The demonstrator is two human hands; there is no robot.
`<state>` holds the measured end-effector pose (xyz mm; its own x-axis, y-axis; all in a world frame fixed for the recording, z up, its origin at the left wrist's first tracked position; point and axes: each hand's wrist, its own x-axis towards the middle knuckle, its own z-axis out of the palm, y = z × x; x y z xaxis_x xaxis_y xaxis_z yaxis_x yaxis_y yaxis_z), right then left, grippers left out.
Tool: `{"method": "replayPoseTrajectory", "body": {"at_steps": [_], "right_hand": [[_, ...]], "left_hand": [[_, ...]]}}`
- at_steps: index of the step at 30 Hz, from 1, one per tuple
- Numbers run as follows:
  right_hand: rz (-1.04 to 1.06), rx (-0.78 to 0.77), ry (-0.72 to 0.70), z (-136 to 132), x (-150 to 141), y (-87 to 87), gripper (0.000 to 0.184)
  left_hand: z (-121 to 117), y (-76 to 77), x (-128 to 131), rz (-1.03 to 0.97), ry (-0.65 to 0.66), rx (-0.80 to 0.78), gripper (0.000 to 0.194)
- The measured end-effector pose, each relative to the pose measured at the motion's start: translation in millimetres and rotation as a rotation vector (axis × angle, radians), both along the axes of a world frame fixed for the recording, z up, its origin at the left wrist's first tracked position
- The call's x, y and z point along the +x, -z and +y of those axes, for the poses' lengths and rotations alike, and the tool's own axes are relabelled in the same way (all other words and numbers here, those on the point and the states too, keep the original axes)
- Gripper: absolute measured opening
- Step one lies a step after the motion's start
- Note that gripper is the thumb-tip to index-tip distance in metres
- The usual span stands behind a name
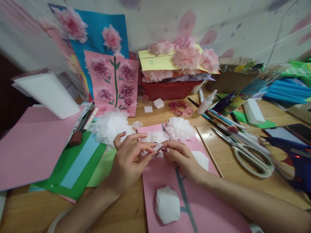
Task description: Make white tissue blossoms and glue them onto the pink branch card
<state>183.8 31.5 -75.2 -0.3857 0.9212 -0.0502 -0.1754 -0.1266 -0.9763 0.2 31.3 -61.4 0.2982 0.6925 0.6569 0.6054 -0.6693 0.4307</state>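
Note:
Over a pink sheet [165,200] my two hands meet, pinching a small folded piece of white paper [158,147]. My left hand [131,155] grips its left end between thumb and index finger, the other fingers raised. At the right end my right hand [181,157] holds it with thumb and fingertips. Beneath the hands a white paper flower is partly hidden. A fluffy white flower [179,128] lies at the sheet's top, near a painted green stem [186,197]. Lower down is a flattened white paper bundle [167,204]; another bundle [200,159] shows beside my right wrist.
Scissors [245,152], a wooden stick [209,150], pens and a glue bottle [207,103] lie right, with a blue glue gun [289,155] at the edge. Coloured paper [80,161] and white tissue [111,126] are left. Behind stand flower pictures [114,84] and a red basket [167,90].

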Motion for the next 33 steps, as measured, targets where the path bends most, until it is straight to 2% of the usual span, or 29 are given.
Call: {"method": "replayPoseTrajectory", "body": {"at_steps": [3, 11, 22, 33], "right_hand": [[-0.023, 0.048, -0.008, -0.1, 1.6, 0.6, 0.018], [-0.052, 0.068, 0.0, 0.7, 1.9, 0.6, 0.026], [-0.073, 0.09, -0.007, -0.8, 3.2, -1.4, 0.022], [-0.138, 0.151, 0.034, 1.9, 1.0, -3.4, 0.022]], "left_hand": [[0.6, 0.5, -0.3, -0.017, -0.005, -0.006, 0.012], [-0.7, 1.2, 0.2, -0.027, 0.003, 0.0, 0.013], [-0.7, 1.7, 0.1, -0.052, -0.014, -0.053, 0.014], [-2.2, -0.1, -0.7, 0.005, 0.025, -0.001, 0.015]]}}
